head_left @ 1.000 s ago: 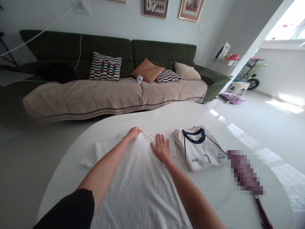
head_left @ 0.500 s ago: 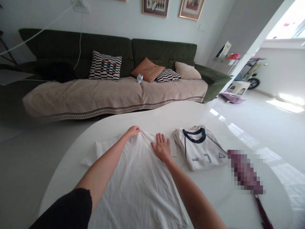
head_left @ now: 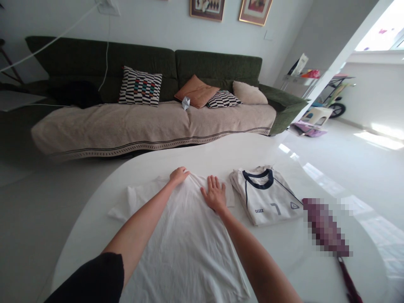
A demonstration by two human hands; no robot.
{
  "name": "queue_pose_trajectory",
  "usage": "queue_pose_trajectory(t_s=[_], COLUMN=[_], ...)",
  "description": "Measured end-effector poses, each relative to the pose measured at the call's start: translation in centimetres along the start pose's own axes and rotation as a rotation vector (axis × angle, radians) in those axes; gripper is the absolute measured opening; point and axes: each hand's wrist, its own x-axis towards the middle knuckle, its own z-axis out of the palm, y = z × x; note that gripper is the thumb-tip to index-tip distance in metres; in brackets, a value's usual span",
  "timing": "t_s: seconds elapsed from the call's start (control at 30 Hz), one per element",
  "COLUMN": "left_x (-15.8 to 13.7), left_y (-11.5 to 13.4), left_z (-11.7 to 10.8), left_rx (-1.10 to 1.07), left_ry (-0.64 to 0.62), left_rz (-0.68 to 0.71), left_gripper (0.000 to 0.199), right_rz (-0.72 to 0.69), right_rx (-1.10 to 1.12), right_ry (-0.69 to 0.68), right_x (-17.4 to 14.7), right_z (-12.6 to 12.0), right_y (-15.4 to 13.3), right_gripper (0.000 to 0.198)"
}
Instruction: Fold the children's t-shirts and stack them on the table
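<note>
Table [head_left: 202, 156] with shirt [head_left: 189, 240], jersey [head_left: 265, 200], maroon object [head_left: 326, 229]

Lies open beyond the far edge of the white shirt [head_left: 189, 240], across bare table [head_left: 217, 153] toward the sofa [head_left: 217, 65]. Is obstructed just right of the right hand [head_left: 214, 194] by the folded jersey [head_left: 260, 200], then by the pixelated purple object [head_left: 326, 227]. Reopens nearer, between right forearm [head_left: 249, 248] and purple object. Narrows leftward between shirt and table rim.

Home living room, green sofa [head_left: 217, 64], 4 cushions [head_left: 140, 86]
</note>
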Motion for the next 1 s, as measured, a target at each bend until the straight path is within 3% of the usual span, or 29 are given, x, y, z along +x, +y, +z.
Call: queue_pose_trajectory(t_s=[0.3,0.53,0.63,0.7,0.8,1.0], left_x=[-0.5,-6.2,-9.3,-10.5,-10.9,-10.5], left_y=[0.5,2.2,2.7,2.8,2.7,2.8], left_z=[0.9,1.8,3.8,5.1,6.1,5.9], left_rx=[0.065,0.063,0.097,0.147,0.203,0.235], left_ry=[0.200,0.418,0.394,0.351,0.282,0.218], left_rz=[0.005,0.228,0.306,0.273,0.182,0.161], left_gripper=[0.025,0.038,0.041,0.046,0.054,0.058], right_rz=[-0.006,-0.011,-0.016,-0.019,-0.017,-0.038], right_rx=[0.001,0.014,0.020,0.027,0.035,0.076], right_ry=[0.001,0.003,0.006,0.010,0.002,-0.018], right_x=[0.1,0.1,0.0,0.0,0.1,0.5], right_z=[0.2,0.1,0.0,0.1,0.2,0.3], right_y=[0.1,0.1,0.0,0.0,0.0,2.1], right_gripper=[0.066,0.065,0.065,0.064,0.063,0.063])
